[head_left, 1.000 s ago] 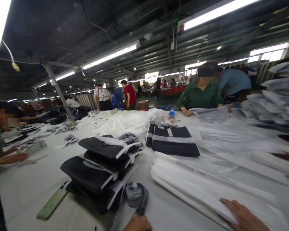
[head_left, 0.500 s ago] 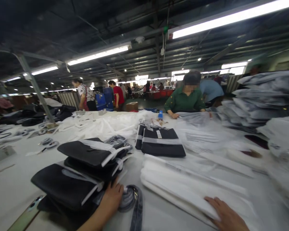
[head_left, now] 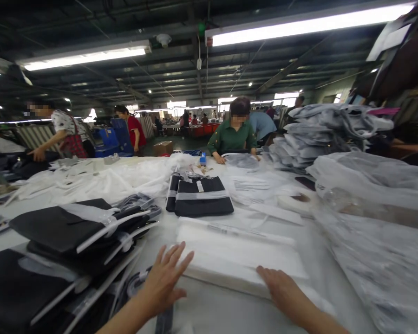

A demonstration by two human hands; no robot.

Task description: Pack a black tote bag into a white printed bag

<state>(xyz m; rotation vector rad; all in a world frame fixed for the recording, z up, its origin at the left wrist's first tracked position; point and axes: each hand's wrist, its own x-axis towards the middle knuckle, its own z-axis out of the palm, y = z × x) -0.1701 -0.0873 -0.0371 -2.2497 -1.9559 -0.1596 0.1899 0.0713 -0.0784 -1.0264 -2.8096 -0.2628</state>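
While both hands rest open at the near edge of the white stack [head_left: 237, 253], nothing is gripped.
Clear plastic bags [head_left: 376, 185] heaped on the right; what they hold cannot be made out through the film. Further back, a pile of bagged grey pieces [head_left: 310, 134]. White stack: flat, thin sheets, squared up, lying on the table [head_left: 313, 241] straight ahead of the person, near edge close to the body. Left hand [head_left: 163, 280], fingers spread wide, tips touching the stack's left near corner. Right hand [head_left: 282, 290] flat, palm down on the right near edge, fingers together. To the left, folded black pieces [head_left: 66, 227] with white bands, stacked and overlapping. Beyond the stack, one more black folded pile [head_left: 200, 197]. A person in a green shirt [head_left: 231, 137] works at the far side of the table.
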